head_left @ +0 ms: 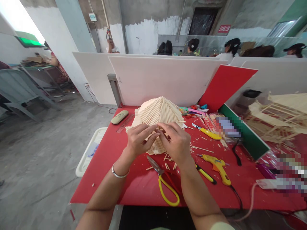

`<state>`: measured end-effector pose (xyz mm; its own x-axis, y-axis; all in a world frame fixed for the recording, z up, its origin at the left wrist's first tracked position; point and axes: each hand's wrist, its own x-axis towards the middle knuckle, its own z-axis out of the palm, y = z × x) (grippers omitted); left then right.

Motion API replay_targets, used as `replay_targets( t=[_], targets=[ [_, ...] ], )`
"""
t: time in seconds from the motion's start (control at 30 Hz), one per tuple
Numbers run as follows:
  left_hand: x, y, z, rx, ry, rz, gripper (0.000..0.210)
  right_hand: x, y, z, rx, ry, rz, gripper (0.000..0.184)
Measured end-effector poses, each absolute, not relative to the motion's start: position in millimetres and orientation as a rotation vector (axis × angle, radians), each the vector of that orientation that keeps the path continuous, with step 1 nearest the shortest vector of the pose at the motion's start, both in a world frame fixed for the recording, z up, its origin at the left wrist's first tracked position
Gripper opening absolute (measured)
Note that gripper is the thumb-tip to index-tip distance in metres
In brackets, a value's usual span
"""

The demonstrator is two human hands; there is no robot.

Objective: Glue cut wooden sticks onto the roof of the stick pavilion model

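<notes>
A model roof of thin pale wooden sticks [153,110] stands on the red table [139,191], its ridge pointing up. My left hand [140,137] and my right hand [176,140] meet in front of the roof's near side. Thumbs and fingertips of both hands are pinched together at the same spot. Whatever they hold is too small or too hidden to make out. Below them lie scissors [165,182] with one yellow and one red handle, blades half apart. Short cut stick pieces [167,166] are scattered beside the blades.
Right of my hands lie a yellow glue gun [217,166] with a cord, a yellow-black cutter [206,174] and a yellow knife [207,132]. A glasses case [120,117] and a clear ruler [125,124] are at left. White panels [165,80] and a green board [244,134] border the table; people sit beyond.
</notes>
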<state>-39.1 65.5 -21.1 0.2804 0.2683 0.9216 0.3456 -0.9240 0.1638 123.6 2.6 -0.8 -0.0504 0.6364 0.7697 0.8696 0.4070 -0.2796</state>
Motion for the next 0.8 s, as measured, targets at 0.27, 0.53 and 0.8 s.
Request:
replay_targets(
  t=[0.27,0.53,0.8],
  targets=[
    [-39.0,66.2,-21.5,-2.456,-0.575,-1.76,0.022,124.0,2.6,-0.6,-1.304,-1.771,-0.336,0.023],
    [-38.8,65.6,-21.0,-2.462,-0.58,-1.752,0.021,123.6,2.7,-1.4,-1.308,-1.768,-0.327,0.023],
    [-38.7,65.8,-21.7,-2.462,-0.58,-1.764,0.023,123.6,3.6,-1.7,-1.311,-1.766,-0.327,0.023]
  ],
)
